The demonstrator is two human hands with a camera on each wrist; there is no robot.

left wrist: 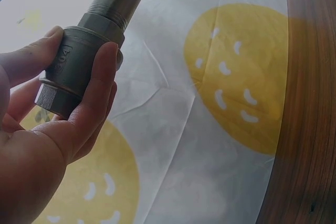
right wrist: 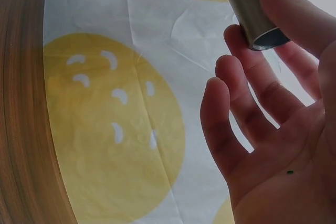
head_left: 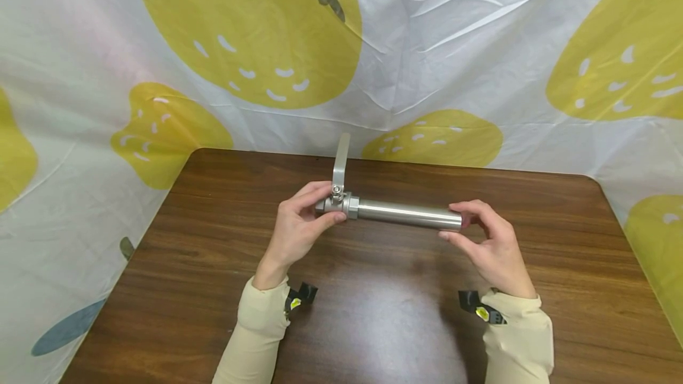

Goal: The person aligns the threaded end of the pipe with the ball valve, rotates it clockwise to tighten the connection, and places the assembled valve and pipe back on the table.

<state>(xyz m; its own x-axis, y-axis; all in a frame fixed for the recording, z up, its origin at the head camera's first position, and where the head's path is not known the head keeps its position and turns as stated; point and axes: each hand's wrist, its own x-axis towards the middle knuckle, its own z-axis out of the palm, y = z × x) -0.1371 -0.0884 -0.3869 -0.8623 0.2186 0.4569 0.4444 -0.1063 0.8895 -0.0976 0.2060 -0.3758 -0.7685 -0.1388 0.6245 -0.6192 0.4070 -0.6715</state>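
Observation:
A steel ball valve (head_left: 341, 202) with a long flat lever (head_left: 341, 159) is joined to a straight metal pipe (head_left: 408, 214). My left hand (head_left: 296, 224) grips the valve body between thumb and fingers; in the left wrist view the valve body (left wrist: 73, 64) has a hexagonal end and raised marks. At the pipe's far end, my right hand (head_left: 493, 245) pinches it between thumb and fingers. The right wrist view shows the hollow pipe end (right wrist: 254, 14) with the thumb on one side and fingertips on the other. In the head view the lever points away from me.
Beneath the hands is a brown wood-grain table (head_left: 197, 242) with rounded far corners. A white cloth (head_left: 469, 34) printed with yellow fruit hangs behind and beside it. Each wrist wears a black strap, such as the left wrist strap (head_left: 299, 298).

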